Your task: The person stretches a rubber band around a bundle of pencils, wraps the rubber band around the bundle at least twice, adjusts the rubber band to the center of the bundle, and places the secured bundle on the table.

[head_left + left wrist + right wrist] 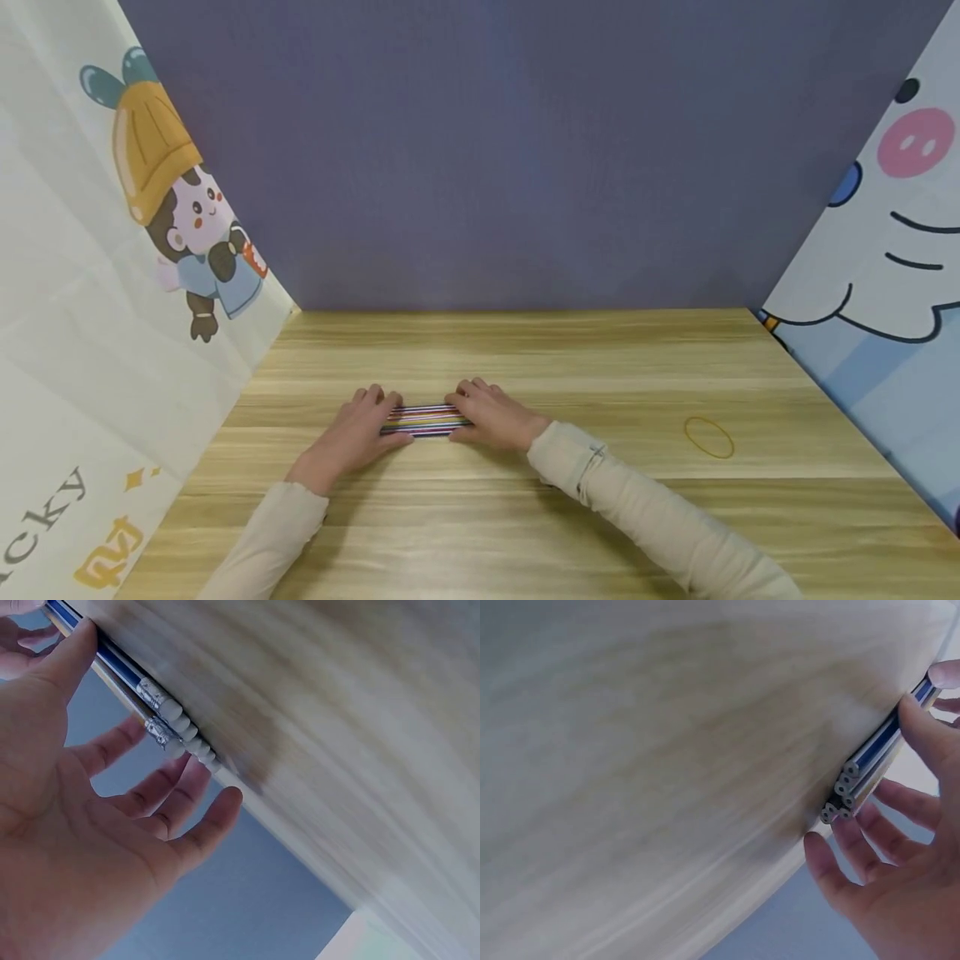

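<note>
The bundle of pencils [426,420] is lying crosswise between your two hands, a little left of the middle of the wooden table [480,525]; whether it is resting on the wood or sitting just above it, you are not showing clearly enough to tell. Stripes of blue, white, red and yellow are running side by side along it. White erasers [172,710] in silver ferrules [152,691] are clustering at the end by your left hand [357,427], and flat, unsharpened ends [851,770] are bunching by your right hand [495,418].

Your left hand is holding its end of the bundle, the thumb pressing the near side and the other fingers reaching round the far side. Your right hand is gripping the other end the same way, mirroring it. Cream sleeves [270,533] are covering both your forearms.

Well to the right of your right hand, a yellow rubber band [732,447] is lying in a loose oval on the table. Beyond, a grey-blue panel [480,158] is standing along the far edge, and cartoon-printed sheets [67,250] are flanking the table on both sides.
</note>
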Action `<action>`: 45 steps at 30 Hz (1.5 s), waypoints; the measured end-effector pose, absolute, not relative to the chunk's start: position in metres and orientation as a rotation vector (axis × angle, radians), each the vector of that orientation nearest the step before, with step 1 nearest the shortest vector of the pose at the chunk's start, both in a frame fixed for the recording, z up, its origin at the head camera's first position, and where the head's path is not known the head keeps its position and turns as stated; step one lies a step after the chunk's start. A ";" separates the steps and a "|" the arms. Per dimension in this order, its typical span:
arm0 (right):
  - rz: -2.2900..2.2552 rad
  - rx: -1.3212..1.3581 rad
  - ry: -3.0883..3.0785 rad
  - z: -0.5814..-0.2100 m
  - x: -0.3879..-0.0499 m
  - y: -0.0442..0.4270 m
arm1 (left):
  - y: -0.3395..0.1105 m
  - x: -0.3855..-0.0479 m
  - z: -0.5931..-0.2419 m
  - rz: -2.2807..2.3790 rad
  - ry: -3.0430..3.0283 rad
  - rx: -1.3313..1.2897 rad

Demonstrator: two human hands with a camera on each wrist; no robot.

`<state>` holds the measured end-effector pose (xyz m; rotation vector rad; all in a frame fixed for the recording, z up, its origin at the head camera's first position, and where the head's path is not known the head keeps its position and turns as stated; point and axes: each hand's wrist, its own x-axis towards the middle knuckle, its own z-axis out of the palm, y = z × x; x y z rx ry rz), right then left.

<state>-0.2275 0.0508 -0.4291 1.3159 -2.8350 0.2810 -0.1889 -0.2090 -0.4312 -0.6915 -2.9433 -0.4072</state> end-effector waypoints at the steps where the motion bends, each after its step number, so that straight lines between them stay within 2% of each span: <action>1: 0.280 1.321 -2.829 -0.429 -0.228 0.051 | -0.209 -0.189 -0.431 -0.414 -2.943 -0.686; 12: 0.061 1.389 -2.776 -0.426 -0.226 0.047 | -0.204 -0.196 -0.430 -0.498 -2.926 -0.797; 24: 0.455 1.428 -2.834 -0.432 -0.236 0.050 | -0.205 -0.212 -0.431 -0.768 -2.966 -0.979; 35: 0.743 1.271 -3.007 -0.426 -0.239 0.042 | -0.205 -0.216 -0.431 -0.851 -2.997 -0.919; 45: 0.704 1.340 -3.118 -0.415 -0.241 0.035 | -0.201 -0.211 -0.427 -0.888 -2.996 -0.908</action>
